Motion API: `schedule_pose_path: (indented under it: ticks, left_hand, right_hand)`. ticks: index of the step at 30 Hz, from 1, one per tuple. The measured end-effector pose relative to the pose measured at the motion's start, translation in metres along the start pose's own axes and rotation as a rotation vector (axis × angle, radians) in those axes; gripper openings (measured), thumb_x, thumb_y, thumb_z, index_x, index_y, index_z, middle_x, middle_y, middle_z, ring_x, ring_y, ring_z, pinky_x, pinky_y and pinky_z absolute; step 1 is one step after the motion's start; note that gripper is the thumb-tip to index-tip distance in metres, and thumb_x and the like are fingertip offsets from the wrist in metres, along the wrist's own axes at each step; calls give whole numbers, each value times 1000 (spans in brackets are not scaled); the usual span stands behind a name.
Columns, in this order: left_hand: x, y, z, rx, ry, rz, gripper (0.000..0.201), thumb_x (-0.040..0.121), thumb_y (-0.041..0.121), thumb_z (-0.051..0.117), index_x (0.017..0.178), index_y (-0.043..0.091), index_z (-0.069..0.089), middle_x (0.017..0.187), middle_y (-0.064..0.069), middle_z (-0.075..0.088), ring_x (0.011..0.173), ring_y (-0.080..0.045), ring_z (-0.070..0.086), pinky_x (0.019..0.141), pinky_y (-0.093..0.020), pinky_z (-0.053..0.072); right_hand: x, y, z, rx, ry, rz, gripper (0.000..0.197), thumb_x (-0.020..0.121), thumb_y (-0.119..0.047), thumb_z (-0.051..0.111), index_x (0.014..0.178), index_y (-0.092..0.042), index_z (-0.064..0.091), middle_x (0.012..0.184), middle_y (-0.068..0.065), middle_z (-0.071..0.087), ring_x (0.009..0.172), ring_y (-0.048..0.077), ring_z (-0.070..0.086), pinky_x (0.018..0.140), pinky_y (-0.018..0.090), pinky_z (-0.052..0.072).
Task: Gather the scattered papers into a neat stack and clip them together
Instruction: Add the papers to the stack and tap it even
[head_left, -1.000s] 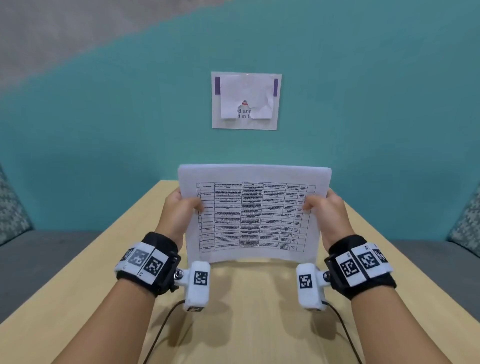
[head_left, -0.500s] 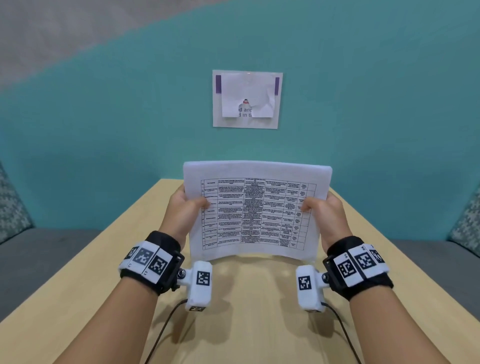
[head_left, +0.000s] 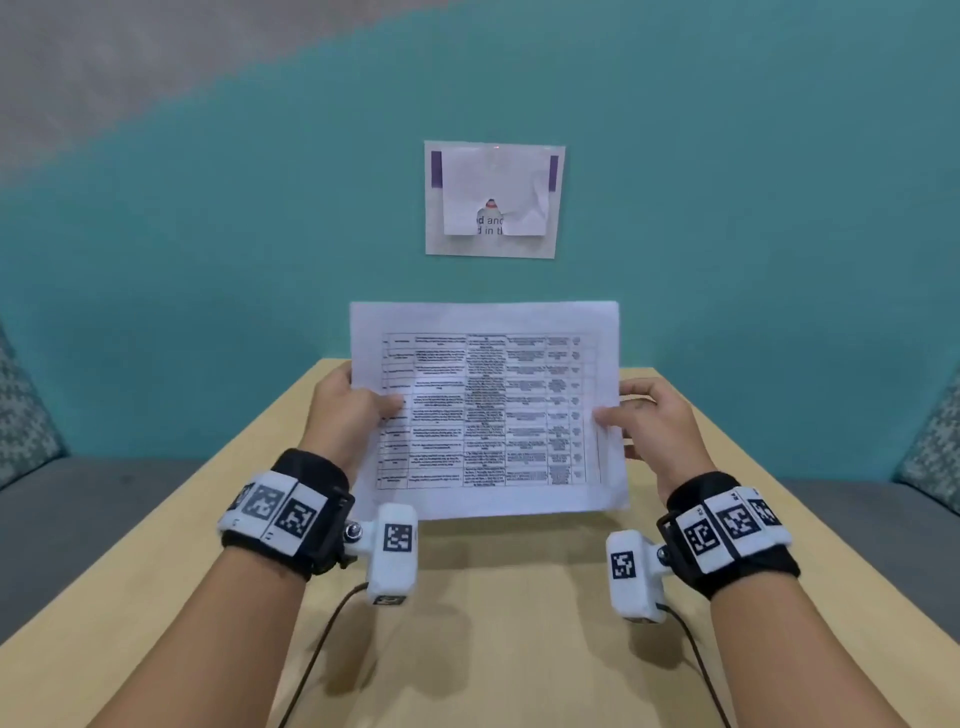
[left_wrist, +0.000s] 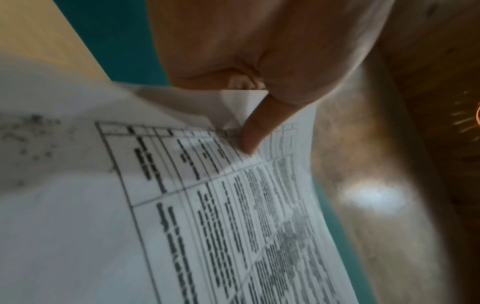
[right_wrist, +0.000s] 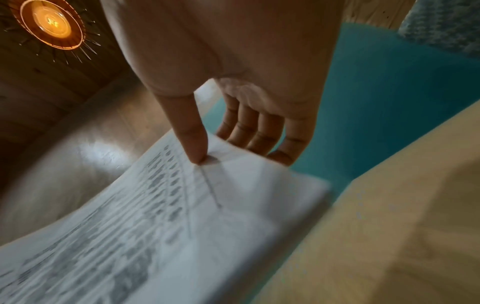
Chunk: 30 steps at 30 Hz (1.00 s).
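A stack of white papers (head_left: 485, 410) with a printed table on the top sheet is held upright above the wooden table (head_left: 498, 623). My left hand (head_left: 353, 410) grips its left edge, thumb on the front; the left wrist view shows that thumb (left_wrist: 255, 127) pressing the papers (left_wrist: 182, 205). My right hand (head_left: 649, 421) pinches the right edge with the thumb in front and the fingers behind; the right wrist view shows its thumb (right_wrist: 192, 142) on the papers (right_wrist: 182, 226) and straighter fingers (right_wrist: 259, 135) behind. No clip is in view.
A teal wall (head_left: 208, 260) rises just behind the table's far edge, with a white notice (head_left: 493, 200) taped on it. Grey bench seats (head_left: 78, 519) with patterned cushions (head_left: 21, 415) flank the table. Cables (head_left: 322, 639) trail from the wrist cameras across the table.
The stack has been lifted and turned squarer to me. My right hand has slid out to the paper's right edge and loosened, its fingers now straighter behind the sheets.
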<state>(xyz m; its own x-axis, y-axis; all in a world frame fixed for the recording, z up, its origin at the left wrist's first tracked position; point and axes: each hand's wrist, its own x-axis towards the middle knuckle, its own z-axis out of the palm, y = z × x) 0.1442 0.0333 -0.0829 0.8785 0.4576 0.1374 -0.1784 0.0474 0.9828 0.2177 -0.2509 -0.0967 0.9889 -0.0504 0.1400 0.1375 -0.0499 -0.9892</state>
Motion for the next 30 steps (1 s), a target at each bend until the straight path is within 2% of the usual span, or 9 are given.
schedule_pose_path:
  ticks: [3, 8, 11, 14, 18, 21, 23, 26, 30]
  left_hand:
    - [3, 9, -6, -125, 112, -28, 43, 87, -21, 55, 122, 1, 64, 118, -15, 73, 106, -35, 70, 93, -51, 56]
    - [-1, 19, 1, -290, 200, -124, 34, 88, -12, 64, 119, 2, 64, 105, -13, 71, 93, -21, 68, 94, -36, 52]
    - [-5, 20, 12, -337, 148, -149, 34, 88, -9, 65, 122, -4, 66, 116, -18, 72, 105, -31, 71, 91, -37, 58]
    - [-11, 21, 21, -343, 122, -117, 35, 89, -12, 62, 122, -1, 67, 113, -14, 75, 99, -26, 74, 71, -27, 62]
    - [-21, 23, 30, -354, 101, -65, 37, 90, -16, 59, 118, 5, 67, 113, -13, 76, 108, -34, 71, 95, -46, 58]
    - [-25, 27, 30, -354, 14, -79, 36, 89, -12, 60, 120, 5, 68, 113, -11, 77, 108, -32, 72, 97, -46, 57]
    - [-25, 32, 24, -307, -64, -97, 26, 90, 6, 66, 115, 9, 70, 106, -4, 78, 100, -28, 73, 94, -42, 55]
    - [-15, 40, 1, -245, 74, -66, 16, 89, 39, 67, 98, 26, 65, 91, 5, 75, 90, -22, 65, 93, -44, 44]
    - [-11, 49, -19, -198, 102, 24, 48, 71, 49, 74, 114, 31, 62, 123, 5, 70, 122, -19, 61, 109, -47, 38]
  right_hand:
    - [-2, -6, -6, 95, 31, 0, 39, 85, -7, 73, 120, -16, 59, 102, 12, 72, 81, 22, 65, 68, 34, 52]
    - [-20, -25, 11, 590, -167, 172, 50, 84, -39, 77, 126, -22, 55, 128, 12, 58, 119, 33, 60, 98, 58, 52]
    - [-33, -35, 32, 748, -321, 184, 40, 86, -36, 76, 117, -12, 69, 124, 15, 66, 116, 33, 64, 103, 59, 48]
    - [-37, -42, 46, 829, -238, 100, 29, 89, -19, 73, 116, -8, 70, 109, 8, 73, 104, 29, 69, 103, 53, 50]
    - [-36, -43, 50, 798, -103, 73, 42, 86, -5, 74, 126, 2, 65, 116, 15, 74, 107, 34, 71, 94, 49, 57]
    - [-31, -41, 44, 755, 15, 61, 39, 85, 1, 75, 122, 7, 65, 114, 18, 74, 100, 32, 74, 87, 49, 60]
    - [-26, -40, 35, 720, 52, 39, 37, 84, 1, 76, 118, 9, 65, 116, 20, 73, 98, 31, 74, 82, 44, 62]
    - [-19, -41, 18, 619, 84, -68, 33, 82, 4, 76, 114, 4, 67, 118, 18, 72, 106, 33, 71, 88, 44, 60]
    - [-19, -44, 8, 419, -4, -259, 26, 74, 3, 79, 92, -14, 73, 96, 1, 78, 99, 26, 73, 90, 44, 58]
